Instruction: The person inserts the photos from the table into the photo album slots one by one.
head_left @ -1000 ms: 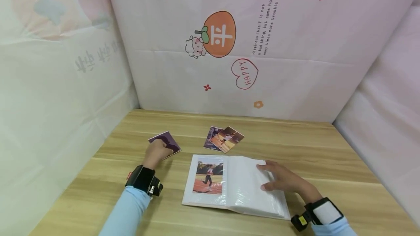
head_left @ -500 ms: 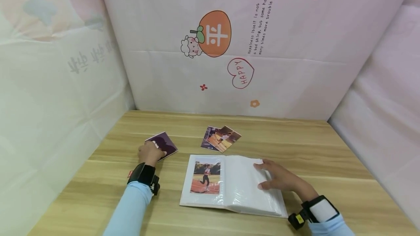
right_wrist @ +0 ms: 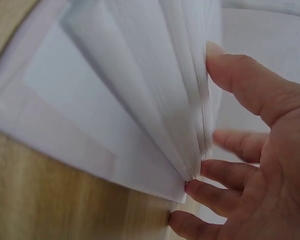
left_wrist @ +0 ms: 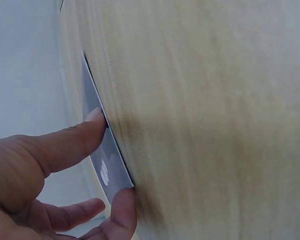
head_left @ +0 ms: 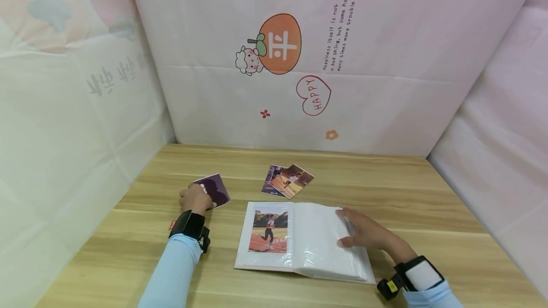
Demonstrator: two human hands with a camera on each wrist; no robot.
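Observation:
My left hand [head_left: 195, 198] is at the lower left corner of a dark purple photo [head_left: 220, 191] on the table. In the left wrist view, the thumb lies on the photo's [left_wrist: 108, 159] face and a curled finger sits at its corner, pinching it. A white photo album [head_left: 318, 241] lies spread in front of me, its left pocket holding a runner photo [head_left: 269, 232]. My right hand [head_left: 370, 232] rests at the album's right edge with fingers spread. In the right wrist view, the thumb presses the page stack [right_wrist: 155, 85] and fingertips touch the page edges.
Behind the album lie two overlapping photos, an orange-toned runner photo [head_left: 295, 179] over a purple one [head_left: 270, 185]. The wooden table [head_left: 364, 179] meets printed cloth [head_left: 205, 108] hanging at the back and both sides.
The left hand has shifted slightly left to the dark photo's corner, and the photo has turned a little. The right hand stays at the album's edge. The head view has panned slightly right.

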